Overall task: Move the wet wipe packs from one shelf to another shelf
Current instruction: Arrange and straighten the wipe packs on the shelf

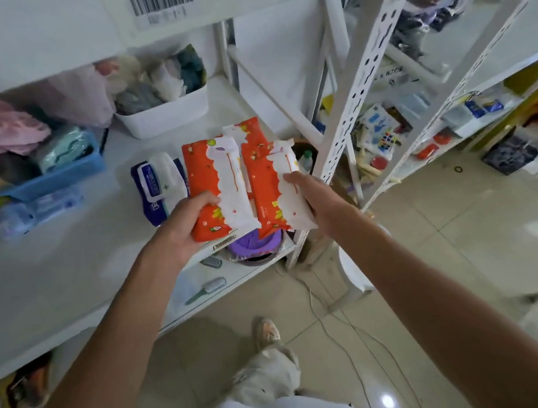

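Observation:
My left hand [183, 231] grips an orange-and-white wet wipe pack [213, 184] by its near end, at the front edge of the white shelf [61, 260]. A second orange-and-white pack [277, 195] is held the same way in my right hand [315, 197], just right of the first. Behind these two, a third orange pack [251, 137] lies on the shelf. A blue-and-white wipe pack [157, 185] lies on the shelf left of the orange ones.
A white bin [165, 114] of cloth items and a blue basket [59, 171] stand at the shelf's back. Below are a purple lid [252, 244] and a brush [207, 288]. A white slotted upright [362, 69] stands right; further shelving holds small goods. Cables lie on the tiled floor.

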`<state>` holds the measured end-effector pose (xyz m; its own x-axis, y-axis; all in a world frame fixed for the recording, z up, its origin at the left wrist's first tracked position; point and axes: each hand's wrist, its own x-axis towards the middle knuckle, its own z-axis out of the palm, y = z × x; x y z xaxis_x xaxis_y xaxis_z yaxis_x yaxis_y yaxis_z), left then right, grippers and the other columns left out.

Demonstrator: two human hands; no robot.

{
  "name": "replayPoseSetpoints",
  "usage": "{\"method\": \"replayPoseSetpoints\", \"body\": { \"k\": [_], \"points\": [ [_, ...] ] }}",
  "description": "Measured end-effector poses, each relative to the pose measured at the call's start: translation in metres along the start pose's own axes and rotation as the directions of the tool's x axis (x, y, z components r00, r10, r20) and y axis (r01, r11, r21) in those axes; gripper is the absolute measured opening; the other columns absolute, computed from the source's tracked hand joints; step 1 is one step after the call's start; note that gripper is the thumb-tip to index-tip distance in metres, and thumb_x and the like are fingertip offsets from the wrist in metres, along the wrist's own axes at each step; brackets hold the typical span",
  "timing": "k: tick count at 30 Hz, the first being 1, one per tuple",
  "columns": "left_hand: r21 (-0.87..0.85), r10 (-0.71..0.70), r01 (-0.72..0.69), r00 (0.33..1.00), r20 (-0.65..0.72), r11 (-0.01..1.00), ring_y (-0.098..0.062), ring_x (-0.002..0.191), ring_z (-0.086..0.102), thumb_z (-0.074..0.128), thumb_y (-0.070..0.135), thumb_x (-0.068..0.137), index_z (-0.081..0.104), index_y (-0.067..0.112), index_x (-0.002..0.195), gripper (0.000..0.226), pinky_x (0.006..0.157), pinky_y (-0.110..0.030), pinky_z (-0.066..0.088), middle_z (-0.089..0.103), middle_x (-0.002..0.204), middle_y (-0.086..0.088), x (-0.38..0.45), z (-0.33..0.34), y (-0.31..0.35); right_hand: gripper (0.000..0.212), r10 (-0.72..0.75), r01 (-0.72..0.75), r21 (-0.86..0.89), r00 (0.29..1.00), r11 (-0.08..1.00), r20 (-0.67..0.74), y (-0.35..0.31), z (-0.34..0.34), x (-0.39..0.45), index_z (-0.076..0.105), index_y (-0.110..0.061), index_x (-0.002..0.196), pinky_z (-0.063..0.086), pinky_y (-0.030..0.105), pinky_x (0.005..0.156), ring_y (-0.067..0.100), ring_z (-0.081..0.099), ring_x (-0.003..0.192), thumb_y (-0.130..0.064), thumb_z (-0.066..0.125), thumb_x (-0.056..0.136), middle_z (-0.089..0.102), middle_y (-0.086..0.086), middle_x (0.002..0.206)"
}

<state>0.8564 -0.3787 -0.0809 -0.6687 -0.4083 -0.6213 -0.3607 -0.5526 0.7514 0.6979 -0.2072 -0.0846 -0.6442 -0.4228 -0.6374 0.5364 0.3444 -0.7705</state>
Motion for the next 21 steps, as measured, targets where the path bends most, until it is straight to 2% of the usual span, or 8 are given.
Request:
{"method": "replayPoseSetpoints", "body": {
  "k": [2, 4, 7, 9, 13, 16, 18, 21],
  "points": [
    [0.002, 0.026, -0.026, 0.999, -0.042, 1.0, -0.026, 0.106, 0.069, 0.063, 0.016, 0.092, 0.062, 0.017, 0.124, 0.032, 0.087, -0.04, 0.057, 0.074, 0.117, -0.011, 0.016, 0.005, 0.009, 0.032, 0.005, -0.005, -0.023, 1.0, 1.0, -0.025, -0.006, -0.009, 0.01, 0.065, -0.012, 0.121, 0.059, 0.036, 0.075, 0.025, 0.072, 0.082, -0.034, 0.065, 0.097, 0.074, 0.009, 0.096],
    [0.002, 0.025, -0.025, 0.996, -0.08, 1.0, -0.024, 0.107, 0.068, 0.065, 0.02, 0.092, 0.057, 0.018, 0.13, 0.039, 0.084, -0.036, 0.056, 0.071, 0.117, -0.009, 0.026, 0.008, 0.011, 0.02, 0.036, -0.038, -0.048, 0.998, 0.998, -0.048, -0.01, -0.021, 0.013, 0.067, -0.017, 0.108, 0.059, 0.034, 0.071, 0.023, 0.072, 0.079, -0.034, 0.064, 0.098, 0.075, 0.007, 0.092],
    [0.054, 0.026, -0.021, 0.995, -0.1, 0.998, -0.027, 0.109, 0.067, 0.068, 0.026, 0.091, 0.053, 0.021, 0.135, 0.047, 0.09, -0.04, 0.056, 0.07, 0.12, -0.008, 0.047, 0.005, 0.011, 0.011, -0.006, 0.001, -0.121, 0.999, 0.993, -0.043, -0.017, -0.035, 0.03, 0.066, -0.022, 0.097, 0.062, 0.034, 0.07, 0.022, 0.072, 0.079, -0.032, 0.063, 0.1, 0.074, 0.007, 0.093],
    [0.08, 0.01, 0.001, 0.991, -0.136, 0.997, -0.027, 0.107, 0.067, 0.07, 0.031, 0.09, 0.052, 0.023, 0.135, 0.05, 0.096, -0.044, 0.054, 0.069, 0.119, -0.007, 0.059, 0.003, 0.014, 0.01, -0.068, 0.06, -0.154, 0.997, 0.986, -0.048, -0.022, -0.039, 0.04, 0.068, -0.023, 0.098, 0.061, 0.027, 0.059, 0.017, 0.072, 0.074, -0.032, 0.063, 0.1, 0.075, 0.004, 0.091],
    [0.023, -0.015, 0.021, 0.974, -0.226, 1.0, -0.024, 0.104, 0.069, 0.071, 0.042, 0.088, 0.053, 0.025, 0.135, 0.053, 0.091, -0.044, 0.056, 0.07, 0.12, -0.004, 0.065, 0.004, 0.019, 0.018, -0.121, 0.119, -0.223, 0.993, 0.968, 0.003, -0.035, -0.027, 0.059, 0.068, -0.02, 0.111, 0.056, 0.018, 0.053, 0.01, 0.073, 0.069, -0.034, 0.063, 0.1, 0.074, 0.001, 0.092],
    [0.018, 0.027, -0.022, 0.95, -0.31, 1.0, -0.023, 0.106, 0.07, 0.072, 0.05, 0.085, 0.055, 0.027, 0.135, 0.058, 0.1, -0.049, 0.054, 0.071, 0.121, -0.001, 0.068, 0.003, 0.027, 0.037, -0.169, 0.183, -0.243, 0.983, 0.953, 0.077, -0.059, -0.008, 0.087, 0.067, -0.017, 0.126, 0.06, 0.022, 0.064, 0.012, 0.077, 0.08, -0.039, 0.068, 0.096, 0.078, 0.001, 0.101],
    [-0.034, 0.054, -0.071, 0.93, -0.364, 0.997, -0.023, 0.107, 0.071, 0.073, 0.056, 0.079, 0.06, 0.027, 0.133, 0.063, 0.102, -0.05, 0.053, 0.074, 0.119, 0.0, 0.067, 0.006, 0.032, 0.035, -0.226, 0.245, -0.226, 0.968, 0.943, 0.108, -0.073, 0.005, 0.106, 0.071, -0.014, 0.122, 0.058, 0.02, 0.065, 0.011, 0.077, 0.079, -0.037, 0.069, 0.095, 0.079, 0.0, 0.098],
    [-0.038, 0.078, -0.103, 0.906, -0.416, 0.994, -0.024, 0.105, 0.072, 0.072, 0.064, 0.07, 0.064, 0.029, 0.126, 0.067, 0.102, -0.051, 0.052, 0.077, 0.113, 0.001, 0.067, 0.021, 0.04, 0.036, -0.31, 0.327, -0.386, 0.945, 0.863, 0.106, -0.078, 0.019, 0.136, 0.072, -0.012, 0.115, 0.059, 0.027, 0.075, 0.01, 0.072, 0.079, -0.041, 0.067, 0.094, 0.077, 0.0, 0.095]
  ]
}}
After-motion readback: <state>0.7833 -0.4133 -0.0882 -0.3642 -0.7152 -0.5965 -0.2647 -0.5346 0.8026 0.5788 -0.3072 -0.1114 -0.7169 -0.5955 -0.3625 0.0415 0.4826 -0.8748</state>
